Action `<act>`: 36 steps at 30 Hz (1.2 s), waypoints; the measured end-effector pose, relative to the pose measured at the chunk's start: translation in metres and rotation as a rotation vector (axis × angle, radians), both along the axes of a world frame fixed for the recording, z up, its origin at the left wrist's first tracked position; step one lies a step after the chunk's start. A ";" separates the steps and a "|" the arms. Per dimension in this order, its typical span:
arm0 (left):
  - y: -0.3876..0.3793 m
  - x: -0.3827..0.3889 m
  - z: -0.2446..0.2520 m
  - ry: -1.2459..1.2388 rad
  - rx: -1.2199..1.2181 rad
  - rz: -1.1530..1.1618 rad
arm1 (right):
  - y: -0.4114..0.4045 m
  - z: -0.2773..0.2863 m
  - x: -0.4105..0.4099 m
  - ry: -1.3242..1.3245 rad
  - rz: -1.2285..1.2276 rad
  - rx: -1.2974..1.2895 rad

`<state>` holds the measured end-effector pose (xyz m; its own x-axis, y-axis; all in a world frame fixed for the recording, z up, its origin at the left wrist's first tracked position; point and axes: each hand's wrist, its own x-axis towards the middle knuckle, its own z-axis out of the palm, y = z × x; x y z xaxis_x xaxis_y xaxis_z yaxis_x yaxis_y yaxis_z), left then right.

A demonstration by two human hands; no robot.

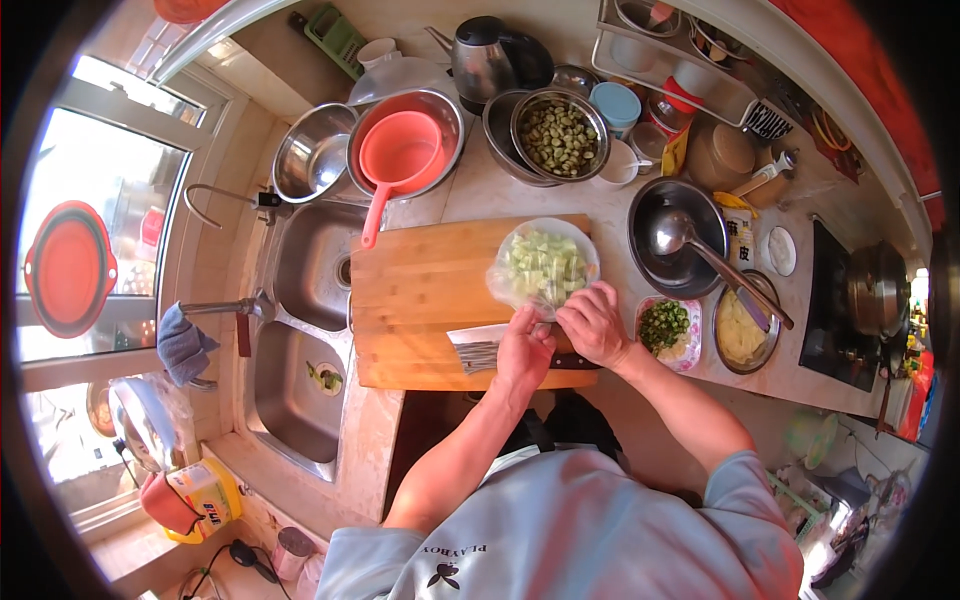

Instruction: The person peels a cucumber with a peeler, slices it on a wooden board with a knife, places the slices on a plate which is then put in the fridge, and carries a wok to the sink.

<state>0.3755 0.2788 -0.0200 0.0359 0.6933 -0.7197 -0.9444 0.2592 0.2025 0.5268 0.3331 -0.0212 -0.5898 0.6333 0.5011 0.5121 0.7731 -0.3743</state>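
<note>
A plate of chopped pale green vegetable (546, 262) sits at the upper right of a wooden cutting board (420, 277). Clear plastic film (504, 283) lies over at least its left and near edges. My left hand (527, 346) pinches the film at the near edge of the plate, fingers closed. Beside it, my right hand (595, 322) grips the film and plate rim at the near right edge. Under my hands a cleaver (478, 349) lies on the board, its blade to the left and its dark handle to the right, partly hidden by my left hand.
A steel double sink (300, 390) is at left. Behind the board stand a red ladle (401, 150) in a steel bowl, a bowl of beans (559, 139) and a kettle (481, 60). To the right are a dark bowl (649, 259) with a ladle, chopped greens (663, 328), sliced pale food (741, 326) and a cooktop (836, 315).
</note>
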 end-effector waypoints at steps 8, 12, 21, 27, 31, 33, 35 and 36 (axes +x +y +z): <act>-0.015 -0.009 -0.020 -0.115 -0.196 0.103 | -0.002 -0.004 0.007 -0.032 -0.002 -0.021; -0.006 -0.003 -0.018 0.240 -0.346 -0.167 | -0.009 -0.007 0.012 0.053 -0.134 -0.087; 0.008 -0.018 -0.007 0.719 -0.293 -0.621 | 0.004 -0.032 0.017 0.597 -0.668 -1.228; 0.015 -0.037 -0.003 0.898 -0.253 -0.567 | 0.004 -0.054 0.035 0.694 -0.588 -1.301; 0.022 -0.071 -0.037 0.997 0.075 -0.302 | 0.006 -0.049 0.019 0.458 -0.661 -1.041; 0.048 -0.056 -0.024 0.886 0.035 -0.308 | 0.014 -0.018 0.013 0.633 -0.750 -1.178; 0.063 -0.049 -0.018 0.606 0.003 -0.261 | 0.023 -0.024 0.016 0.585 -0.574 -1.218; 0.067 -0.054 -0.028 0.630 -0.046 -0.288 | 0.025 -0.043 0.013 0.437 -0.551 -0.850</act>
